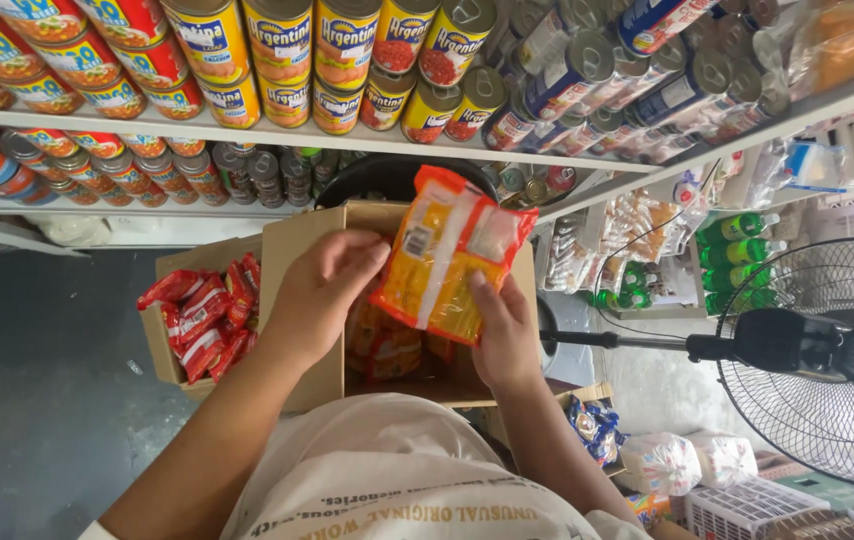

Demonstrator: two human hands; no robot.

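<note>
Head view, looking down at a shop shelf. Both hands hold a flat orange-and-yellow plastic food packet with a clear window [452, 255] just above an open brown cardboard box [297, 260]. The right hand [505, 335] grips the packet's lower edge, thumb curled over the front and the fingers hidden behind, closed on the film; the left hand [322, 290] meets the packet's left edge with curled fingers, thumb near the printed panel, and seems to steady rather than carry it. The packet looks light and pliable: its film creases and catches the light, so it is probably slick, and the contents may crush under a hard pinch. A hold along the sealed edges or at a corner, as the right hand has it, appears the safest. More packets of the same orange kind [387, 345] lie inside the box. Beside it, to the left, a smaller cardboard tray holds glossy red sachets [202, 315]. No work surface shows; the boxes stand over a dark grey floor [37, 400]. Above, white shelves [247, 133] carry rows of yellow- and red-labelled tin cans [282, 50]. At right stand a black electric fan with a wire guard [817, 345] and green bottles [737, 250]; room is tight.
</note>
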